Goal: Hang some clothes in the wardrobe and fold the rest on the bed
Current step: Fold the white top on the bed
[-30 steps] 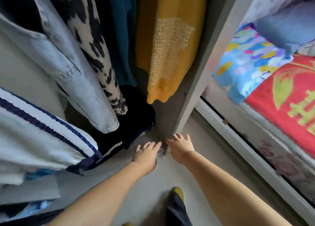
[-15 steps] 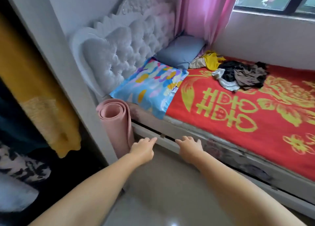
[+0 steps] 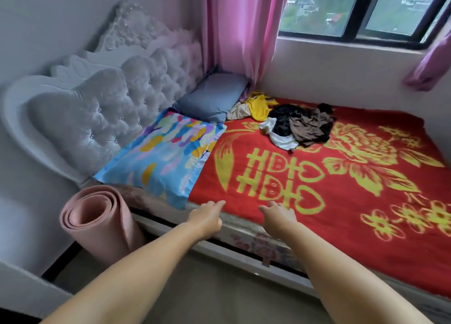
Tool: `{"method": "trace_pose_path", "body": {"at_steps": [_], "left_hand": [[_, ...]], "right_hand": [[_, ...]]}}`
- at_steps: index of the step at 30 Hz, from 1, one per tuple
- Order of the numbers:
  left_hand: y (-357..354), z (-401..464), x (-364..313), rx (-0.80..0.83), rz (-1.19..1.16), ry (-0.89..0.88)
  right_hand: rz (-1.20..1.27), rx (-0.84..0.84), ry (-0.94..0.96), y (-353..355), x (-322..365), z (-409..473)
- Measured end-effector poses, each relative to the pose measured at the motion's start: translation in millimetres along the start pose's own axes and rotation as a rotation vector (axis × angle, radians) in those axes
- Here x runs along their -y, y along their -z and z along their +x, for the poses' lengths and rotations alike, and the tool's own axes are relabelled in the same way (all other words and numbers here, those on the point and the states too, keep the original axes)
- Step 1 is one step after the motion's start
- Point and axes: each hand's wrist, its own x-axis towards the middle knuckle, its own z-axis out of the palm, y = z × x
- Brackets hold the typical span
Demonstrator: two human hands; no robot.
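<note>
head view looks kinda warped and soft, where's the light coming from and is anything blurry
Head view: daylight enters through the window; wide-angle distortion bends the headboard and bed edge; the clothes pile is soft, both forearms slightly smeared; no harsh glare.

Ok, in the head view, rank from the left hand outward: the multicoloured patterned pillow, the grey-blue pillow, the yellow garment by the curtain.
From the left hand:
1. Multicoloured patterned pillow, just ahead, near bed edge.
2. Grey-blue pillow, behind it, against the headboard.
3. Yellow garment, farthest back, under the pink curtain.
</note>
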Motion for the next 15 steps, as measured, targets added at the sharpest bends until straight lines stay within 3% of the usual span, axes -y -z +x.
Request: {"method": "trace_pose_path", "body": {"at_steps": [15], "left_hand": [[82.0,249.0,-17.1,0.022,0.103,-0.197]], "right_hand": [[0.149,-0.042,-0.211,71.6,-79.6,175.0]]}}
